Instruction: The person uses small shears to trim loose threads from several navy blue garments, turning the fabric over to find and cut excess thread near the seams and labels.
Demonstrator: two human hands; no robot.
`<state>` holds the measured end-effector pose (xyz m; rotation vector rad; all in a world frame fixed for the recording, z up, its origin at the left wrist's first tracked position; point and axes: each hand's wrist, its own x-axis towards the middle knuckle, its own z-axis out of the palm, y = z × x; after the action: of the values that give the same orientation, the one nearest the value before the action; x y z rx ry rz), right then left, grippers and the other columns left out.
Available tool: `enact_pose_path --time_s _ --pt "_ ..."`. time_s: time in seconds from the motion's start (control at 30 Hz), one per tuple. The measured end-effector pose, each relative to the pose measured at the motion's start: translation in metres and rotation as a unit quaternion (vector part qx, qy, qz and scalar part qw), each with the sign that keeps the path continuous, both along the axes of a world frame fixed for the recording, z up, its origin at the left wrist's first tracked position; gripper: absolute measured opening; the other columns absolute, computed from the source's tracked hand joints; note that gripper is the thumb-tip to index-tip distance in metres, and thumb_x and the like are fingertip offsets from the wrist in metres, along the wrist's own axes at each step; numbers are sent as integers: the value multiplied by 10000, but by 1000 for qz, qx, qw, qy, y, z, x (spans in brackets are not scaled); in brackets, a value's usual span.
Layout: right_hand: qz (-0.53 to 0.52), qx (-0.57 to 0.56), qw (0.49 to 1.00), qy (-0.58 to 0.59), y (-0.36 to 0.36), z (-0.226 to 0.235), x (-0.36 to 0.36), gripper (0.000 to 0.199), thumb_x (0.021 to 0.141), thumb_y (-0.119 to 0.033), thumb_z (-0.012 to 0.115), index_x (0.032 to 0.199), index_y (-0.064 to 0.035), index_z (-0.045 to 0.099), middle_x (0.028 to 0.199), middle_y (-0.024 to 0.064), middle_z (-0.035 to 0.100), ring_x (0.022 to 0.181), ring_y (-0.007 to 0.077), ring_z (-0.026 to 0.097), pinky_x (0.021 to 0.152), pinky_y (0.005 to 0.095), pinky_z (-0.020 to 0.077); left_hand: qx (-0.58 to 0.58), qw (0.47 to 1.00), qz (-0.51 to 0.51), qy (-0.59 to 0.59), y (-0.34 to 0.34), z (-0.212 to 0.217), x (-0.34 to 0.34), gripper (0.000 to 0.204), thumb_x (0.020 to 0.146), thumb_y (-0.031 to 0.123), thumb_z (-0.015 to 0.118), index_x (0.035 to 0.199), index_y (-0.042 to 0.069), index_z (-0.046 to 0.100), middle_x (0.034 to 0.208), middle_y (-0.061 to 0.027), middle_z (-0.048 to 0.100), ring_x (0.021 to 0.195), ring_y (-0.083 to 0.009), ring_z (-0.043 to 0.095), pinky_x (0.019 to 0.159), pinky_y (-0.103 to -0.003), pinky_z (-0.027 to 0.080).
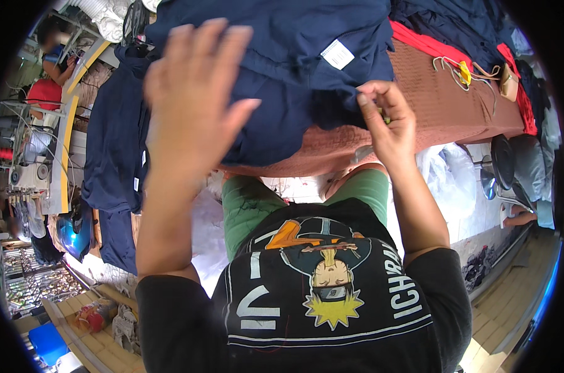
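Note:
A navy blue garment lies spread over a brown cloth-covered table in front of me. A white label shows on its upper right part. My left hand is held over the garment's left side, fingers apart and somewhat blurred, with nothing in it. At the garment's near right edge, my right hand pinches the fabric between thumb and forefinger. Something small and yellow-green shows inside the curled fingers of that hand; its kind is hidden.
More navy garments hang at the table's left. Red fabric strips, cords and a small tan object lie at right. Clear plastic bags are below the table's right side. A person in red sits far left, near a sewing machine.

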<state>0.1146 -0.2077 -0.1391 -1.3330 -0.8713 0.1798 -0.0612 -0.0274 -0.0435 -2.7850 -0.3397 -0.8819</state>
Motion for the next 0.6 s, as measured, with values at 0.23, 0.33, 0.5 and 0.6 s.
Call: enact_pose_path --time_s 0.23,0.33,0.5,0.6 --pt "-41 -153 959 -236 -25 82 32 198 859 -49 701 1014 -22 581 816 -38 597 773 18 536 696 176 434 -420 865 -244 -127 59 1 55 198 889 -63 543 1032 -4 666 1074 -41 675 1043 -81 593 917 -202 436" --pt "-42 -146 963 -224 -22 94 58 268 810 -40 744 1011 -23 568 788 -40 596 764 30 551 709 205 453 -383 887 -224 -130 83 33 61 139 870 133 700 910 1 685 826 25 668 807 -39 595 748 -186 464" --pt "32 -78 996 7 9 77 111 160 846 -123 736 942 -31 647 818 -56 620 774 23 535 735 186 423 -332 941 -53 -46 106 52 89 256 896 244 685 773 20 667 679 47 594 700 -40 544 675 -185 423" --pt "30 -53 994 86 30 37 129 189 859 -183 734 962 -36 672 830 -49 637 763 26 543 716 189 432 -182 978 -36 -99 99 32 111 159 851 190 714 866 35 684 834 -53 661 746 -126 614 704 -248 476"
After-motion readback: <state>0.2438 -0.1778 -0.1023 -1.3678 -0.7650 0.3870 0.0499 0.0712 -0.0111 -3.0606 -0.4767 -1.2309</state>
